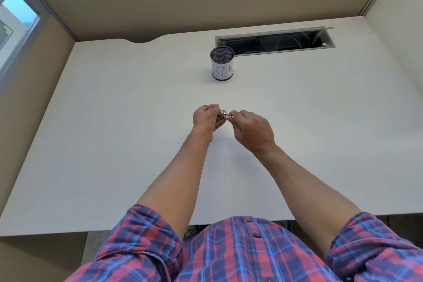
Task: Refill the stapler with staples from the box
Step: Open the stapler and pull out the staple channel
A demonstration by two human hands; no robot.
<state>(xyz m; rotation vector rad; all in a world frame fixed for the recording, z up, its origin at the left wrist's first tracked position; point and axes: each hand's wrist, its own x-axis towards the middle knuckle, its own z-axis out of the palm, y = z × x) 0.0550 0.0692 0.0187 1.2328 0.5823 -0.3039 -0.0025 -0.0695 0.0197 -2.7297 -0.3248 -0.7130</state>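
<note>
Both my hands meet above the middle of the white desk [114, 144]. Between them is a small shiny metal stapler [224, 115], mostly hidden by my fingers. My left hand [206, 119] pinches its left end with the fingers curled. My right hand [251, 129] grips its right end from above. Whether the stapler is opened cannot be made out. No staple box is in view.
A black mesh cup [222, 63] with a paper label reading "BIN" stands further back on the desk. Behind it an open cable slot [274, 40] with wires is cut into the desk. Beige partition walls enclose the back and both sides.
</note>
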